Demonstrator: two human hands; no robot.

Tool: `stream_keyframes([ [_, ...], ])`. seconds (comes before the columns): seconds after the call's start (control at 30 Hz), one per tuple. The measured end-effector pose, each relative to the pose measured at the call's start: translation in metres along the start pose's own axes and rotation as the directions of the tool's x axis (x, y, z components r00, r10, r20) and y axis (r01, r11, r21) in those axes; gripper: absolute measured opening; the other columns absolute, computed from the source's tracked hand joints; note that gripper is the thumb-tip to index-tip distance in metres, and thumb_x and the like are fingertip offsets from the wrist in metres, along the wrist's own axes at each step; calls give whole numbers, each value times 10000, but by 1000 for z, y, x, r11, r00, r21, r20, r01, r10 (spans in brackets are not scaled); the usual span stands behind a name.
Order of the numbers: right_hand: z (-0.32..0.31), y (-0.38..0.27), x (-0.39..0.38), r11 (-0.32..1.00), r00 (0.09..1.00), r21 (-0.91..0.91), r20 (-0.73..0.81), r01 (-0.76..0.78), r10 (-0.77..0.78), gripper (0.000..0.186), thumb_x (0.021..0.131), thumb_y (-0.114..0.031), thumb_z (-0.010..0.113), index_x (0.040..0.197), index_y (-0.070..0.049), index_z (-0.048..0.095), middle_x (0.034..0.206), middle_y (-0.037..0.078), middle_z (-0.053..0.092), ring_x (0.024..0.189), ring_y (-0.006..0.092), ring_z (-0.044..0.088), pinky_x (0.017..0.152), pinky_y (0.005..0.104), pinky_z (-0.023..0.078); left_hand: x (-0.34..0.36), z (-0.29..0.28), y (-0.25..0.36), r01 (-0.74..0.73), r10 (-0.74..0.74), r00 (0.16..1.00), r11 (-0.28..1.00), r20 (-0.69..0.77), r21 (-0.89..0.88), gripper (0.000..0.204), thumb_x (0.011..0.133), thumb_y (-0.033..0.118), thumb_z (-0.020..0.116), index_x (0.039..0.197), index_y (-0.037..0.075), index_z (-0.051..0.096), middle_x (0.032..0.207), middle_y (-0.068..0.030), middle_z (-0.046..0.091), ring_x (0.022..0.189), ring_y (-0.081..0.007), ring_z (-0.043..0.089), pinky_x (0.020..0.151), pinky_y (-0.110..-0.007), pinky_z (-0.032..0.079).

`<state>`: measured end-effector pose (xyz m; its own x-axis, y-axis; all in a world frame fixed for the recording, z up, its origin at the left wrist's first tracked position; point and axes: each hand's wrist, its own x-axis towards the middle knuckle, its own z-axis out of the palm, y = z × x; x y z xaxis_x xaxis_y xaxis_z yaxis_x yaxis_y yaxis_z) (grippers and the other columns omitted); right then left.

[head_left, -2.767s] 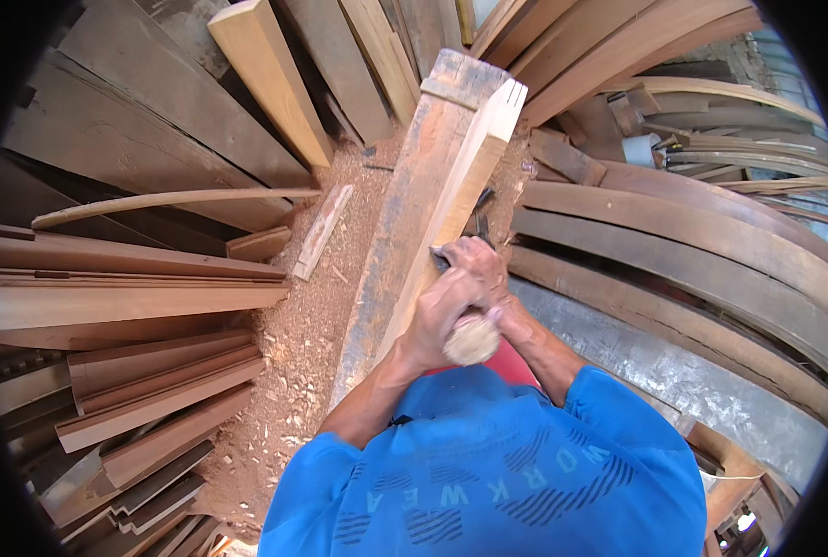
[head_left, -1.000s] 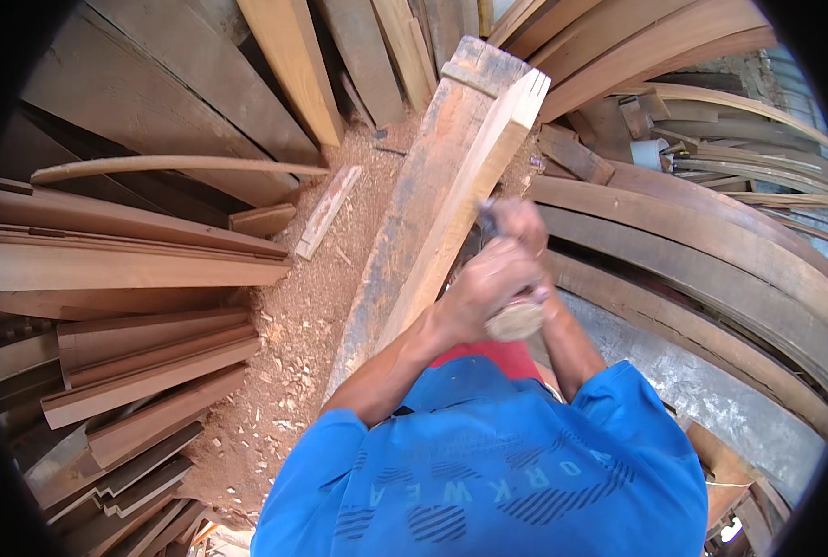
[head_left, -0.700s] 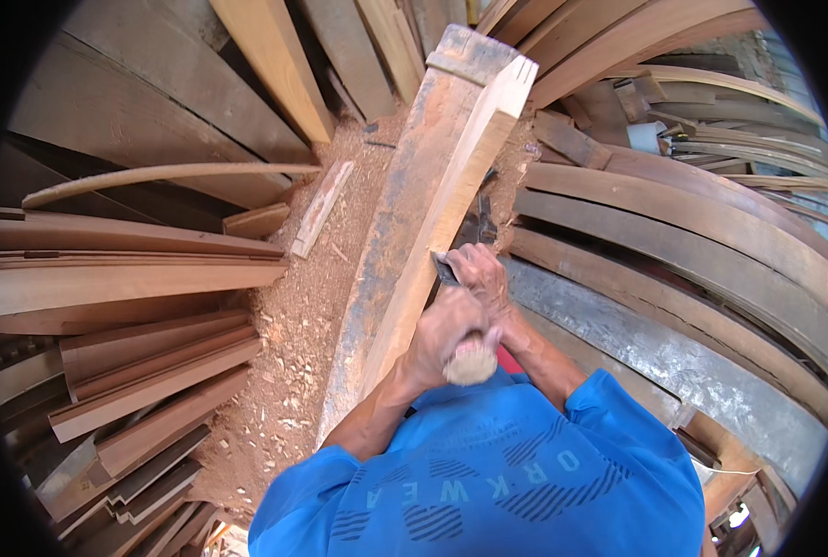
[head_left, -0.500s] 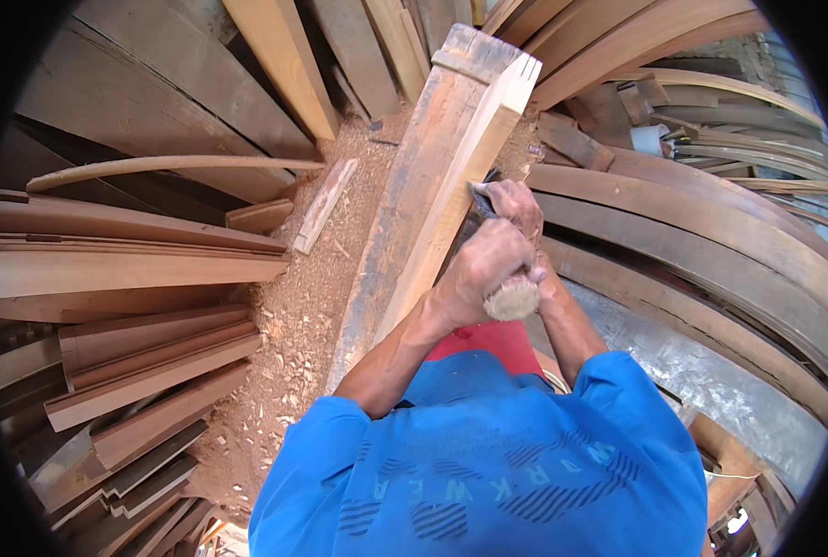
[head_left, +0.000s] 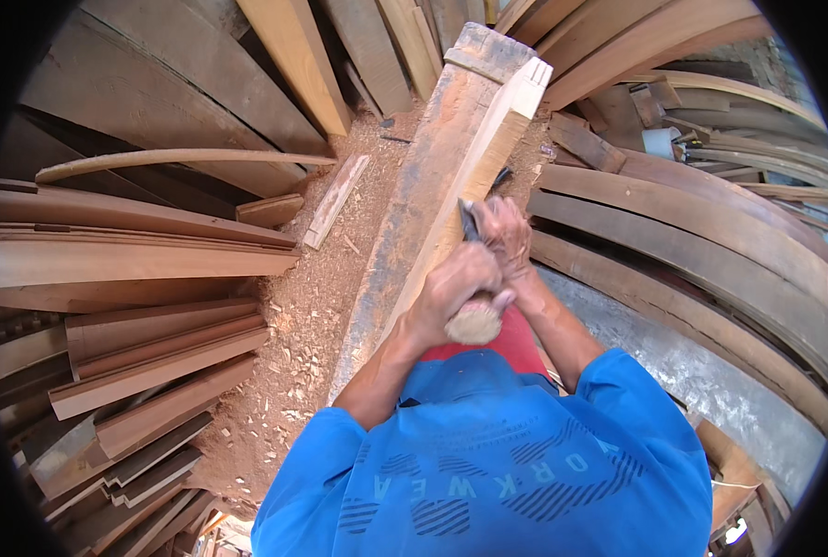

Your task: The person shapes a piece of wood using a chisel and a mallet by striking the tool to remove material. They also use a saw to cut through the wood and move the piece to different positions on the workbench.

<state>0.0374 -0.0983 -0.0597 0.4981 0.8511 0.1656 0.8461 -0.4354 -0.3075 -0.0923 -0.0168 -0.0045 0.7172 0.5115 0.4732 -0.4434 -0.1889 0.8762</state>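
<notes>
A pale squared wooden beam (head_left: 498, 121) with slots cut into its far end lies lengthwise along a weathered plank (head_left: 423, 148). At the beam's right edge I grip what looks like a chisel (head_left: 470, 225), its dark metal blade touching or very near the wood. My left hand (head_left: 459, 278) is wrapped round the handle, whose rounded wooden butt (head_left: 474, 323) sticks out toward me. Farther forward, my right hand (head_left: 504, 227) closes round the blade end; its fingers are slightly blurred. Just beyond it a small dark object (head_left: 502, 176) shows beside the beam, too little to name.
Wood shavings (head_left: 293, 343) cover the ground left of the plank, with a loose offcut (head_left: 337, 200) on them. Stacked boards (head_left: 154, 265) crowd the left side. Curved timbers (head_left: 692, 223) lie to the right, beside a grey metal sheet (head_left: 655, 334). A white container (head_left: 658, 141) stands far right.
Both hands have drawn the chisel back toward me and a little left along the beam. The whole view has shifted slightly.
</notes>
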Motion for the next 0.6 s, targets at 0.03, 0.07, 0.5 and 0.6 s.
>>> stream_keyframes([
  [0.03,7,-14,-17,998,997,-15,45,-57,57,127,890,-186,709,877,-98,619,781,95,563,761,269,603,607,432,541,-15,-5,5,14,-14,1000,1000,26,-1,297,818,-35,814,994,71,599,823,-68,647,749,-237,649,737,-404,560],
  [0.07,18,-21,-40,999,996,27,79,-33,31,129,855,-175,725,894,-101,626,810,103,570,771,284,604,636,410,549,-31,-8,13,70,-70,998,998,9,2,293,824,-37,808,992,75,596,822,-68,647,749,-233,649,736,-401,560],
  [0.5,15,-44,-49,994,989,103,142,-44,30,137,836,-184,711,924,-112,636,820,98,571,785,287,612,646,436,548,-42,-12,26,117,-115,990,993,-84,12,332,846,-8,819,1035,93,566,788,-48,636,717,-209,630,692,-374,555],
  [0.6,12,-26,-37,986,965,163,251,33,-74,185,824,-206,705,981,-112,681,820,80,569,775,304,595,669,446,530,-27,-10,28,196,-195,977,981,-90,5,328,850,12,828,1039,82,569,789,-51,631,722,-214,632,688,-374,551],
])
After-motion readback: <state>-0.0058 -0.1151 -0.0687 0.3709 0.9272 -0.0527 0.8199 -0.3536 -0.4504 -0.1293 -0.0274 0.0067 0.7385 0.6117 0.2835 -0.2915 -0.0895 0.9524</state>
